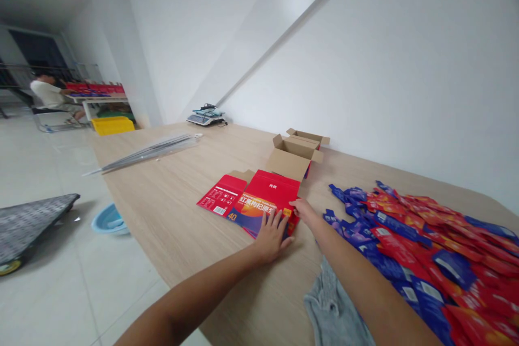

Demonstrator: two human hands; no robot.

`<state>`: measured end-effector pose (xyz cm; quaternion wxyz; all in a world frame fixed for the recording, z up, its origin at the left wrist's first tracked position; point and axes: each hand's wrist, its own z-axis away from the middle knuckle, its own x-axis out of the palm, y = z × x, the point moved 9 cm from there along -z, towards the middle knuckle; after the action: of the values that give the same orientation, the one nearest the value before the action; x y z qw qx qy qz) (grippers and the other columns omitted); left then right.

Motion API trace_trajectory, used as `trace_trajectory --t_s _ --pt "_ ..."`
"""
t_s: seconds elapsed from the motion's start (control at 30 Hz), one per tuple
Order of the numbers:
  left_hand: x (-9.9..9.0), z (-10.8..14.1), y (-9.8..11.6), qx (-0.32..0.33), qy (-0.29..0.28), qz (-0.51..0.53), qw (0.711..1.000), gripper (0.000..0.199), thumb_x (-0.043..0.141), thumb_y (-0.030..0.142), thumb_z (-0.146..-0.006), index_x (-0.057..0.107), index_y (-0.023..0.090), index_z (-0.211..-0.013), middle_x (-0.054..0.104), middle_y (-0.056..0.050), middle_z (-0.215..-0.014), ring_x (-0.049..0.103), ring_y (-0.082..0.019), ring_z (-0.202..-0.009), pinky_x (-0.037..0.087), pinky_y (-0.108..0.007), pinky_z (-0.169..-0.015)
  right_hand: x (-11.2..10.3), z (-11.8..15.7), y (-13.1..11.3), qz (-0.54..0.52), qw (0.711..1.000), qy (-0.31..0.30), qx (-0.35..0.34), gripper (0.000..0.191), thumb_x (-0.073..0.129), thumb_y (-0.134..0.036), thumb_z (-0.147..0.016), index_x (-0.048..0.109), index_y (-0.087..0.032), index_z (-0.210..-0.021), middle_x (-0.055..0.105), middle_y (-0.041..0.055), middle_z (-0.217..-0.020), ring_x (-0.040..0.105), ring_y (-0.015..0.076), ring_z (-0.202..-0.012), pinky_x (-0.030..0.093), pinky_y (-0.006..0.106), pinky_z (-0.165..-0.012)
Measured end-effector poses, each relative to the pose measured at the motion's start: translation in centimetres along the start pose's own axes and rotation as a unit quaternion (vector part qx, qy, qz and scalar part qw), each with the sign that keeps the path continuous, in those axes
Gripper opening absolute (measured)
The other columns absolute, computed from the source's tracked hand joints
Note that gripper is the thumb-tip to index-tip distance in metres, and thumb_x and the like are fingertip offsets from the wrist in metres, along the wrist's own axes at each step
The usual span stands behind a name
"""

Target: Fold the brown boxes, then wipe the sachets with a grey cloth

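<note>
A flattened red carton point(263, 194) with blue and orange print lies on the table in front of me, its side panel folded out to the left. My left hand point(271, 239) rests on its lower front with the fingers spread. At the carton's right edge, my right hand point(303, 210) has its fingers closed on the cardboard. Behind it stand two upright cartons with open flaps, a nearer carton point(292, 161) and a farther carton point(310, 138). To the right of my hands spreads a heap of red and blue sachets point(421, 243).
A grey cloth point(334, 308) lies under my right forearm. Left on the table is a bundle of thin grey strips point(154, 151); a scale point(206, 115) stands by the wall. A blue basin point(110, 220) and a flat trolley point(32, 227) are on the floor. A person point(51, 94) sits far left.
</note>
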<state>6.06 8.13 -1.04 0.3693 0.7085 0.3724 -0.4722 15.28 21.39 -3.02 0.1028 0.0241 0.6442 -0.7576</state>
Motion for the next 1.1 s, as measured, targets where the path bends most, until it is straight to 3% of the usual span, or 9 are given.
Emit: trace_trajectory --t_s 0.1,0.2,0.33,0.43,0.57,0.73,0.83,0.97,1.1 --pt "-1.7 0.3 -0.3 0.019 0.030 0.037 0.999 0.060 0.029 0.053 -0.093 0.028 0.018 -0.142 0.027 -0.013 -0.149 0.015 -0.026 -0.139 0.014 -0.048 -0.112 0.3 2.1 -0.5 -0.031 0.999 -0.011 -0.008 0.019 0.054 -0.027 -0.073 0.055 -0.020 -0.091 0.068 0.0042 -0.080 0.066 0.0172 -0.072 0.052 0.025 -0.059" --pt "-5.4 0.1 -2.6 -0.004 0.112 0.055 0.992 0.054 0.029 0.044 -0.096 0.025 0.016 -0.142 0.025 -0.014 -0.149 0.015 -0.023 -0.140 0.016 -0.045 -0.112 -0.5 4.8 -2.5 -0.074 0.994 -0.023 -0.070 0.031 0.051 -0.033 -0.077 0.050 -0.023 -0.107 0.068 0.0041 -0.098 0.066 0.0183 -0.082 0.053 0.028 -0.066" --pt "-12.7 0.2 -6.4 -0.053 0.279 0.056 0.957 0.050 0.033 0.034 -0.096 0.024 0.012 -0.140 0.025 -0.017 -0.147 0.016 -0.024 -0.139 0.019 -0.046 -0.111 -4.7 9.7 -6.2 -0.085 0.974 0.005 -0.208 0.038 0.054 -0.049 -0.079 0.051 -0.024 -0.108 0.066 0.0054 -0.106 0.064 0.0225 -0.093 0.053 0.033 -0.074" --pt "-16.1 -0.1 -6.0 -0.017 0.314 0.050 0.948 0.040 0.035 0.029 -0.095 0.035 0.016 -0.133 0.041 -0.015 -0.136 0.033 -0.023 -0.130 0.027 -0.045 -0.106 -9.2 13.6 -7.3 -0.087 0.954 0.075 -0.277 0.036 0.054 -0.052 -0.081 0.054 -0.025 -0.104 0.066 0.0046 -0.106 0.062 0.0229 -0.096 0.052 0.034 -0.078" --pt "-16.5 -0.7 -1.8 0.075 0.269 0.033 0.960 0.021 0.041 0.027 -0.094 0.052 0.019 -0.109 0.058 -0.008 -0.111 0.050 -0.021 -0.108 0.033 -0.043 -0.101 -13.2 17.0 -5.7 -0.129 0.935 0.126 -0.306 0.029 0.059 -0.046 -0.080 0.057 -0.025 -0.100 0.066 0.0024 -0.103 0.062 0.0207 -0.096 0.050 0.034 -0.083" --pt "-16.0 -0.2 2.7 0.132 0.263 0.059 0.954 0.013 0.049 0.030 -0.091 0.056 0.019 -0.091 0.059 -0.006 -0.099 0.052 -0.019 -0.097 0.036 -0.037 -0.092 -15.0 19.1 -3.4 -0.160 0.929 0.133 -0.307 0.035 0.063 -0.036 -0.076 0.056 -0.026 -0.109 0.067 0.0021 -0.104 0.059 0.0209 -0.103 0.046 0.038 -0.090" --pt "-17.2 -0.5 4.5 0.166 0.279 0.079 0.942 0.015 0.050 0.029 -0.091 0.056 0.019 -0.083 0.058 -0.004 -0.090 0.052 -0.018 -0.089 0.036 -0.035 -0.086 -16.5 20.1 -4.4 -0.173 0.911 0.175 -0.332 0.034 0.061 -0.032 -0.076 0.057 -0.026 -0.109 0.067 0.0022 -0.102 0.058 0.0204 -0.104 0.044 0.038 -0.093" --pt "-19.6 -1.3 6.2 0.199 0.313 0.064 0.927 0.010 0.050 0.024 -0.090 0.060 0.020 -0.092 0.059 -0.004 -0.093 0.050 -0.019 -0.092 0.033 -0.040 -0.090 -19.0 21.4 -7.3 -0.146 0.879 0.238 -0.387 0.022 0.057 -0.034 -0.076 0.063 -0.026 -0.095 0.067 0.0031 -0.102 0.058 0.0207 -0.104 0.041 0.039 -0.094" --pt "-19.0 -1.0 7.8 0.251 0.244 0.025 0.936 0.017 0.050 0.017 -0.086 0.062 0.021 -0.098 0.058 -0.007 -0.102 0.050 -0.021 -0.096 0.035 -0.039 -0.088 -21.2 22.4 -7.3 -0.093 0.873 0.240 -0.414 0.017 0.059 -0.038 -0.074 0.066 -0.025 -0.082 0.065 0.0048 -0.108 0.055 0.0239 -0.108 0.039 0.042 -0.096"
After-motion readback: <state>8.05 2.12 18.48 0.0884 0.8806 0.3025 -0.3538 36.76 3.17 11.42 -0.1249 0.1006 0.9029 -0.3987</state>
